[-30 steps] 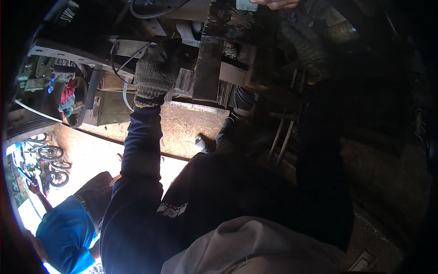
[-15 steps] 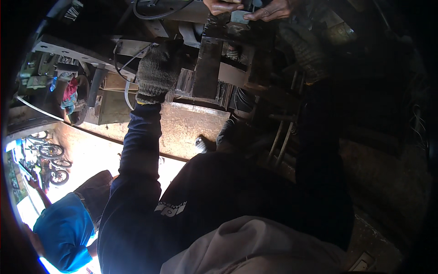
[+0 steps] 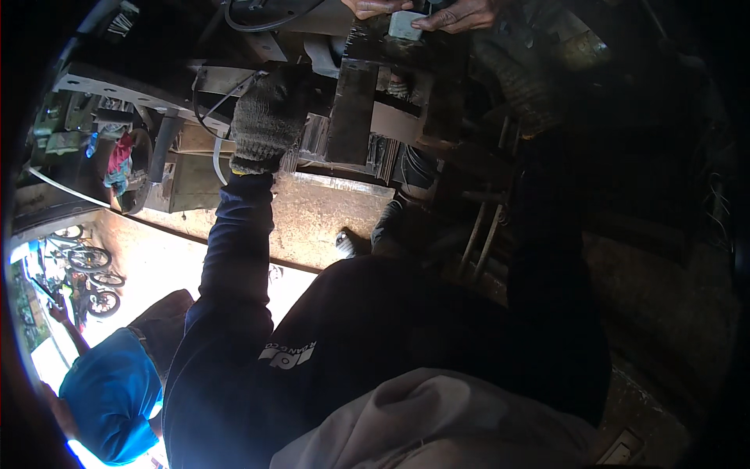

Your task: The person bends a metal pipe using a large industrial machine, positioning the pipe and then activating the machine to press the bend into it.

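My left hand (image 3: 268, 121), in a grey knitted glove, reaches onto the dark metal machine frame left of a thick upright steel block (image 3: 353, 117). Its fingers run into black shadow, so their grip is hidden. My right hand (image 3: 522, 87), gloved too, lies in deep shade right of the block, and its fingers are too dim to read. Between and beyond my hands, another person's bare hands (image 3: 461, 16) hold a small pale grey block (image 3: 406, 25) on top of the machine, at the upper edge of the view.
A thin cable (image 3: 205, 117) loops beside my left wrist. Two metal rods (image 3: 480, 238) stick out below my right hand. Red and teal cloth (image 3: 119, 164) hangs at left. A person in a blue shirt (image 3: 113, 391) is at lower left, near parked bicycles (image 3: 87, 258).
The other person's hands and the grey block have shifted slightly left, and more of the block shows. My right hand has moved a little left; my left hand stays nearly in place.
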`<act>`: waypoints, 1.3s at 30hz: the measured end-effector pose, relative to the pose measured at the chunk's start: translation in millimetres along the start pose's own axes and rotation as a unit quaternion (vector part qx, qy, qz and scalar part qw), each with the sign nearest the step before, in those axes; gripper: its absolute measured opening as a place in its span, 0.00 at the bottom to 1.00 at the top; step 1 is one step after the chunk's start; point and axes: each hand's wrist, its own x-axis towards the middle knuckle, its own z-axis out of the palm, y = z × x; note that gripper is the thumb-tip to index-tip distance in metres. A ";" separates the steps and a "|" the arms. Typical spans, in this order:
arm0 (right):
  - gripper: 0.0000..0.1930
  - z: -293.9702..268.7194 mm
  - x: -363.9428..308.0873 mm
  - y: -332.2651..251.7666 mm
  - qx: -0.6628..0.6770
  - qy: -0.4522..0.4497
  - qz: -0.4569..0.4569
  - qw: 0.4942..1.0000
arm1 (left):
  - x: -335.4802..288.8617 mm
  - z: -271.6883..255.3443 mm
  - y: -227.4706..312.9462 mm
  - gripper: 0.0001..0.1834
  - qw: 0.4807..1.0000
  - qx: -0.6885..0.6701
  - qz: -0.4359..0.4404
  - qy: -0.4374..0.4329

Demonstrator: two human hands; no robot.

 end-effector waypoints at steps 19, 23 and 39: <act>0.23 0.8 2.8 23.9 0.074 -0.008 0.100 0.992 | -4.3 -3.8 5.2 0.15 0.999 -0.017 0.012 0.050; 0.26 6.0 8.9 8.7 0.155 -0.018 0.174 0.972 | -9.5 -9.9 6.4 0.15 0.998 -0.040 -0.006 0.048; 0.29 3.4 14.1 -23.2 0.106 -0.033 0.192 0.975 | -5.5 -7.2 6.2 0.15 0.999 -0.013 0.013 0.041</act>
